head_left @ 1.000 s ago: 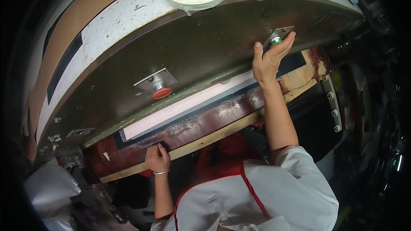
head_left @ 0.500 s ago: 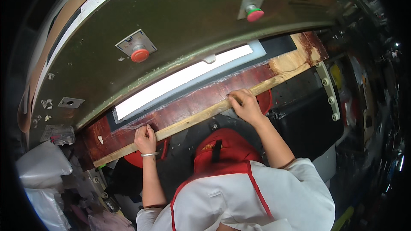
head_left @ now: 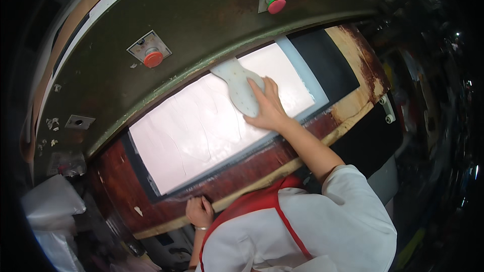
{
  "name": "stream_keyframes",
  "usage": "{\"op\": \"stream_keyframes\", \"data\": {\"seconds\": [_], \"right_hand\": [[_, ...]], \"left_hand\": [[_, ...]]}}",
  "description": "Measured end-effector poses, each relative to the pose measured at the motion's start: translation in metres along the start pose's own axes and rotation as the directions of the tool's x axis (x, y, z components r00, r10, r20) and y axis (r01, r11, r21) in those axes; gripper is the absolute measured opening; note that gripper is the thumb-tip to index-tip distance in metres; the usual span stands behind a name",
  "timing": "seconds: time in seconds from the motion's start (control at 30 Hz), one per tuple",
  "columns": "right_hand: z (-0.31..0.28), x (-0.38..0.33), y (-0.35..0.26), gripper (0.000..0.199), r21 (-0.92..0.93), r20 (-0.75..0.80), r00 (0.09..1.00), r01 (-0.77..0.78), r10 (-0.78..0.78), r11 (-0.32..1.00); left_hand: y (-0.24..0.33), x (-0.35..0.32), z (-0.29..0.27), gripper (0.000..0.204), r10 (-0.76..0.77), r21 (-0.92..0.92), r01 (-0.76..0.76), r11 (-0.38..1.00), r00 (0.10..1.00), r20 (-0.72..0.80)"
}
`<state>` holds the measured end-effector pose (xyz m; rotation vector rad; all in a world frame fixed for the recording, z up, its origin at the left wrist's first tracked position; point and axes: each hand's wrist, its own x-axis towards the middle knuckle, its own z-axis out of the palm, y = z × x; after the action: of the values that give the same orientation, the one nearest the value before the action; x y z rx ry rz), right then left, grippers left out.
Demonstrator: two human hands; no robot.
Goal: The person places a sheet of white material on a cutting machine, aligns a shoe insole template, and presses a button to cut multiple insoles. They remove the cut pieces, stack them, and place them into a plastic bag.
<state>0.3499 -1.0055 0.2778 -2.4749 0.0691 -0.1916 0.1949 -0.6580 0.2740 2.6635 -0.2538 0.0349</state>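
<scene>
One dotted, grey, sole-shaped plate (head_left: 236, 86) is at frame centre over the smooth, faintly lined pink sheet (head_left: 171, 141), seemingly positioned but unreleased: the right hand (head_left: 268, 109) pinches its lower end. Lower middle, the left hand (head_left: 199, 212) is curled by the wooden worktop (head_left: 113, 177); whether its grip pinches anything, I cannot tell.

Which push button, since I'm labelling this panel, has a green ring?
The right-hand, pink-capped button; the left-hand, red-capped button shows no green beneath its cap.

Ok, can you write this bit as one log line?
right hand: gripping pale sole-shaped piece | piece: over white sheet | left hand: at front edge of reddish board
</scene>
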Motion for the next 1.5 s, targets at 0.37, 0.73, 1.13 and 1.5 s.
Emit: {"op": "stream_keyframes", "data": {"seconds": [0.37,0.73,1.13,1.5], "right_hand": [[-0.072,-0.101,-0.042,0.103,0.832,0.267,0.873,-0.422,0.407,0.360],[-0.057,-0.072,0.018,0.103,0.009,-0.106,0.988,-0.108,0.108,0.994],[-0.084,0.130,0.016,0.099,-0.174,-0.449,0.892,-0.041,-0.042,0.984],[-0.030,0.164,0.030,0.097,-0.186,-0.492,0.870,-0.089,-0.015,0.979]], "left_hand": [[0.013,-0.076,-0.008,0.011,0.056,-0.056,-0.046,0.997,0.978,0.199],[0.018,-0.063,-0.001,0.013,0.070,-0.040,-0.066,0.997,0.993,0.090],[0.007,0.061,-0.027,0.018,-0.031,0.049,0.025,0.998,0.989,0.141],[-0.050,0.172,-0.011,0.013,0.049,0.073,-0.053,0.996,0.997,0.053]]}}
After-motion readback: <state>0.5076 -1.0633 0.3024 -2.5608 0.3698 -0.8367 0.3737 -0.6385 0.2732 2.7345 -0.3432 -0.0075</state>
